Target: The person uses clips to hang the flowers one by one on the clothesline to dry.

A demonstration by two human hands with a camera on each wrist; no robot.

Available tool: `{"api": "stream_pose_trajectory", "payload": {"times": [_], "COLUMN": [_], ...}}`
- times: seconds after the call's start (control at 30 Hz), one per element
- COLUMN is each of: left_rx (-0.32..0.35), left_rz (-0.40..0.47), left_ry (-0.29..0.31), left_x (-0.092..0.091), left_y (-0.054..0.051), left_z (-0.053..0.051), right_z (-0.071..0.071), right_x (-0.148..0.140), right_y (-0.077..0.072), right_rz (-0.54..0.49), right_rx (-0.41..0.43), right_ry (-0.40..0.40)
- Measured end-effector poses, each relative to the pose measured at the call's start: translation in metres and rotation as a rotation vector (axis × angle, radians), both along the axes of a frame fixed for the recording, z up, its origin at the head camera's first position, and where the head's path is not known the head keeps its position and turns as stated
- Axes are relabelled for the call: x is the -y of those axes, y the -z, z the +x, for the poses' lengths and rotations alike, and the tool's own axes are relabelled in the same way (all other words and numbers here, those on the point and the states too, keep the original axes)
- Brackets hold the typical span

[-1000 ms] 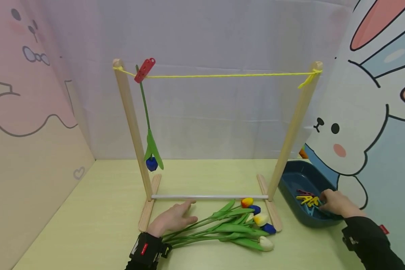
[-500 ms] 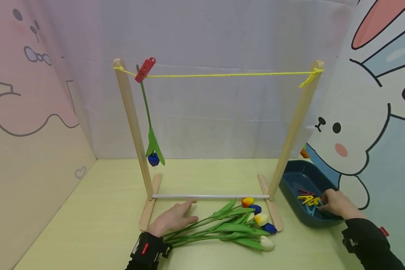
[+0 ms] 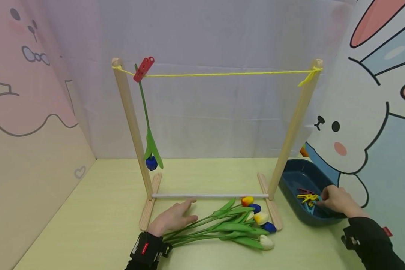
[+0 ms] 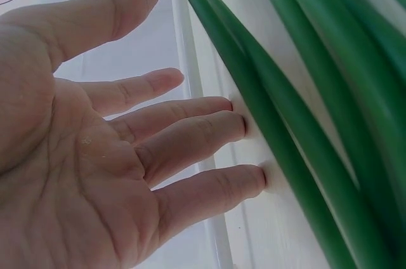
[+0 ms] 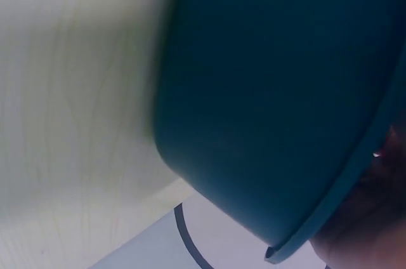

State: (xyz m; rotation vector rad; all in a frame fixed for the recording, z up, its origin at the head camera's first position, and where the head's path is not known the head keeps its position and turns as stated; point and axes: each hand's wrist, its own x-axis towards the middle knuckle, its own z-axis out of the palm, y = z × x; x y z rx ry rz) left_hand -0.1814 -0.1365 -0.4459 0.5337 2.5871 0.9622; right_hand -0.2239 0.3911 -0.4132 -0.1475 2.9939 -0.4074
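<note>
My left hand (image 3: 173, 219) lies on the table with fingers spread, beside the green stems of a bunch of artificial tulips (image 3: 229, 227). In the left wrist view its fingertips touch the tabletop near the stems (image 4: 279, 98), holding nothing. My right hand (image 3: 337, 200) reaches into a dark blue bin (image 3: 295, 174), its fingers curled at a blue clothespin (image 3: 320, 198) that it seems to pinch. Beside the fingers lie yellow clothespins (image 3: 308, 197) and a dark red one (image 3: 305, 191). The bin's wall (image 5: 266, 104) hides most of that hand in the right wrist view.
A wooden frame (image 3: 291, 131) stands behind the tulips, a yellow cord (image 3: 229, 74) strung between its posts. From the cord's left end, a red clothespin (image 3: 143, 69) holds a blue tulip (image 3: 151, 163) head down. A white rod (image 3: 209, 196) joins the frame's feet.
My right hand has risen slightly inside the bin, and the blue clothespin at its fingertips has shifted with it. The left hand stays where it was. The hanging tulip sways a little.
</note>
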Motion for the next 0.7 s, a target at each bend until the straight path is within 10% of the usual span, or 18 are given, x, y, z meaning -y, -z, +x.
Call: {"api": "stream_pose_trajectory", "payload": {"times": [0.7], "left_rx": [0.011], "left_rz": [0.014], "left_ry": [-0.006], "left_x": [-0.0002], "left_y": [-0.0004], "left_z": [0.0007], "right_z": [0.0050], "right_x": [-0.0027], "right_y": [-0.0094], "right_rz": [-0.144], "right_rx": [-0.122], "right_ry": [0.030]}}
